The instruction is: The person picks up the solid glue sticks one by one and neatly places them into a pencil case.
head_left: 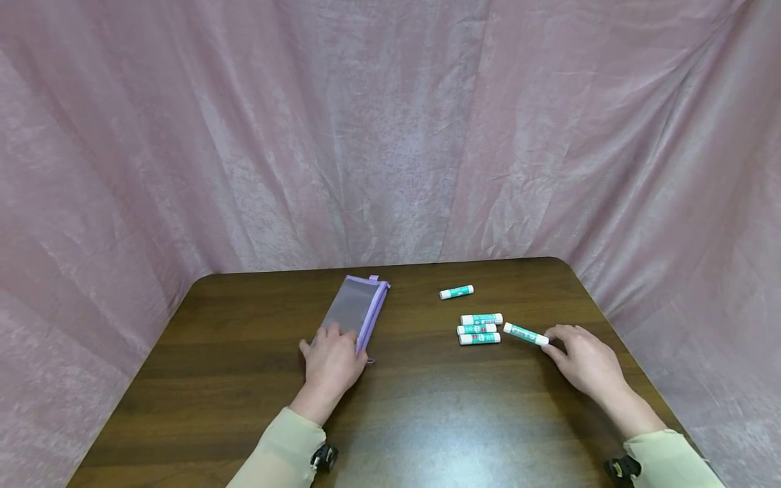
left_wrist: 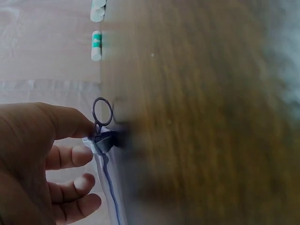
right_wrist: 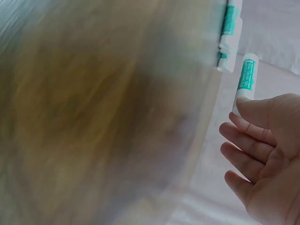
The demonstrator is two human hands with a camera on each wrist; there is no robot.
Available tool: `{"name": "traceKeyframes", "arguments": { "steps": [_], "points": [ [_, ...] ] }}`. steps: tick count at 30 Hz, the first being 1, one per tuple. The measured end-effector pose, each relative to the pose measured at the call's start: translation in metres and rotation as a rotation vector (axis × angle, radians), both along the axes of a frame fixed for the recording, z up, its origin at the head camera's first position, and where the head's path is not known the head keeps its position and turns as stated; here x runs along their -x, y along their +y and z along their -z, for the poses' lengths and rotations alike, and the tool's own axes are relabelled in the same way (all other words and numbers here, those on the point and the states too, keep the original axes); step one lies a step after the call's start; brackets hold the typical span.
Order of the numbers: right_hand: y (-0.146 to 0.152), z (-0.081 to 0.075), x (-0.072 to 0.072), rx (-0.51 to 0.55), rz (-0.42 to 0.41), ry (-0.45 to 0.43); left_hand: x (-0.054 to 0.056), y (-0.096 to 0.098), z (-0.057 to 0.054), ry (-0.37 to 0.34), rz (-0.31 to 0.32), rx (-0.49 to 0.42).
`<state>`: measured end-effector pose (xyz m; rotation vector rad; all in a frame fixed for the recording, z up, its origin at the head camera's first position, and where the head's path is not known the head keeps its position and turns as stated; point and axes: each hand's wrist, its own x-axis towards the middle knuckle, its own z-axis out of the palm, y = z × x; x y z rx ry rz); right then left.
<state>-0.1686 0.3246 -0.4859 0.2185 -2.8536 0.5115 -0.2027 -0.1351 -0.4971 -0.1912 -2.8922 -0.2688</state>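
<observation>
My left hand (head_left: 332, 362) rests on the near end of a translucent pouch (head_left: 352, 303) with purple edging and a zipper. In the left wrist view, its thumb touches the pouch corner beside a ring-shaped zipper pull (left_wrist: 102, 111), with the other fingers loosely bent. At the right, my right hand (head_left: 586, 362) pinches one end of a white and green glue stick (head_left: 525, 334) between thumb and index finger; its other fingers are spread loosely in the right wrist view. To its left, 3 more glue sticks (head_left: 479, 339) lie side by side on the table.
A separate glue stick (head_left: 456, 292) lies farther back on the brown wooden table (head_left: 244, 379). Pink curtain (head_left: 390, 135) hangs behind the table's far edge and along both sides.
</observation>
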Motion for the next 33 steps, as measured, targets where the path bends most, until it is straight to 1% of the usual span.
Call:
{"name": "traceKeyframes", "arguments": {
  "steps": [4,8,10,14,19,23,25,27,33],
  "points": [
    [-0.010,-0.005,0.000,0.016,-0.016,0.006,-0.003,-0.004,0.000,0.005,0.003,-0.016],
    [-0.019,-0.009,0.000,0.018,-0.034,0.030,-0.004,-0.008,0.000,-0.007,0.004,-0.040],
    [-0.022,-0.010,0.000,0.017,-0.038,0.042,-0.005,-0.010,0.000,0.001,0.007,-0.043],
    [-0.029,-0.013,0.000,0.027,-0.045,0.050,-0.005,-0.011,-0.001,0.033,0.010,-0.043],
    [-0.038,-0.017,0.001,0.047,-0.054,0.033,-0.005,-0.012,-0.002,0.093,0.011,-0.058],
    [-0.047,-0.017,0.003,0.058,-0.046,0.017,-0.003,-0.014,-0.002,0.138,0.025,-0.099],
    [-0.052,-0.017,0.003,0.065,-0.042,0.008,-0.002,-0.014,-0.002,0.147,0.034,-0.131],
    [-0.056,-0.017,0.004,0.073,-0.041,0.000,0.000,-0.014,-0.001,0.141,0.038,-0.167],
    [-0.070,-0.017,0.008,0.091,-0.060,0.002,0.006,-0.014,-0.001,0.068,0.039,-0.248]
  ]
}}
